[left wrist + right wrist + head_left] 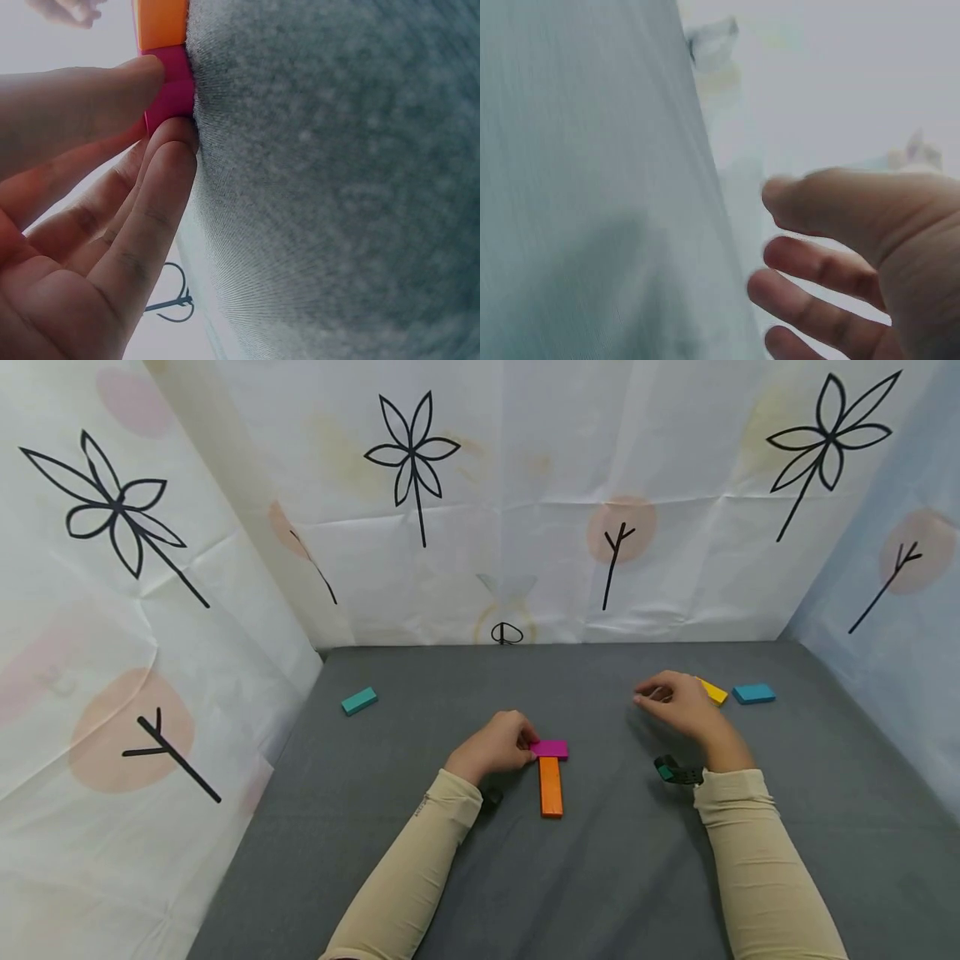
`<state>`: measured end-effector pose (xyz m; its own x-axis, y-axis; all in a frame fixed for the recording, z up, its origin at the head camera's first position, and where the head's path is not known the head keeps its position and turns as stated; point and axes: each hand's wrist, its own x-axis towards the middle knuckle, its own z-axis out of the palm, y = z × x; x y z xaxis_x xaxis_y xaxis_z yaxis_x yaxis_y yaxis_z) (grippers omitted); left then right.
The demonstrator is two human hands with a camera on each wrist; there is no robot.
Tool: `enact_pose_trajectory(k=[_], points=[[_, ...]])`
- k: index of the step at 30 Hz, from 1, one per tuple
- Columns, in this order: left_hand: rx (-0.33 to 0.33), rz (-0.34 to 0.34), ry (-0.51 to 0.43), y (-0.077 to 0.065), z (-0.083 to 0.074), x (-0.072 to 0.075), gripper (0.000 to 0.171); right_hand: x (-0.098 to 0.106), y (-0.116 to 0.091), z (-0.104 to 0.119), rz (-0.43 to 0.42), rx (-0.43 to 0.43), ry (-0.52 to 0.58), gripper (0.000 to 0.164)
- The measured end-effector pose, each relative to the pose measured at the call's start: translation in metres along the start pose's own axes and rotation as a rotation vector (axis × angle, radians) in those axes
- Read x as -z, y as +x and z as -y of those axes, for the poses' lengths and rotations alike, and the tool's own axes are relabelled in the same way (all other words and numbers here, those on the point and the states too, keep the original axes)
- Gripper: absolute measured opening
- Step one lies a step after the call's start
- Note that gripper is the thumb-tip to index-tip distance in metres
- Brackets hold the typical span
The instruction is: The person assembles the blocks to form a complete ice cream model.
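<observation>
My left hand (498, 745) pinches the left end of a magenta block (553, 749) between thumb and fingers. That block lies across the far end of an orange block (551, 787), and together they form a T on the grey cloth. In the left wrist view the magenta block (169, 91) meets the orange block (163, 22) end to side. My right hand (678, 703) hovers above the cloth, its fingers loosely bent with nothing between them. Just behind it, partly covered by the hand, is a yellow block (712, 692). The right hand (840, 262) also shows in the right wrist view.
A blue block (753, 694) lies at the far right beside the yellow one. A teal block (359, 701) sits at the far left of the grey-covered table (450, 685). White cloth walls (517, 460) with drawn plants border the back and sides.
</observation>
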<state>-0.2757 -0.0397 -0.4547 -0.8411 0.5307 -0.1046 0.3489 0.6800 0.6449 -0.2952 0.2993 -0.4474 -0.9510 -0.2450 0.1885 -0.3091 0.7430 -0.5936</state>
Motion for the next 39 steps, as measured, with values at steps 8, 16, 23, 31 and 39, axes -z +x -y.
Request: enact_pose_trajectory(k=[8, 16, 23, 31, 39], points=[[0.001, 0.009, -0.005, 0.0, 0.0, 0.001, 0.024, 0.027, -0.023, -0.049, -0.217, -0.226, -0.076, 0.035], [0.004, 0.004, -0.006, 0.001, 0.0, 0.001, 0.022, 0.031, -0.029, -0.076, -0.247, -0.351, -0.089, 0.042], [0.01, 0.008, 0.006, 0.001, -0.001, -0.001, 0.023, 0.03, -0.03, -0.083, -0.228, -0.359, -0.098, 0.044], [0.015, 0.011, 0.005, 0.002, 0.002, -0.001, 0.023, 0.027, -0.029, -0.085, -0.243, -0.39, -0.075, 0.042], [0.022, 0.022, -0.002, 0.002, 0.002, 0.001, 0.023, 0.025, -0.03, -0.087, -0.267, -0.384, -0.091, 0.039]])
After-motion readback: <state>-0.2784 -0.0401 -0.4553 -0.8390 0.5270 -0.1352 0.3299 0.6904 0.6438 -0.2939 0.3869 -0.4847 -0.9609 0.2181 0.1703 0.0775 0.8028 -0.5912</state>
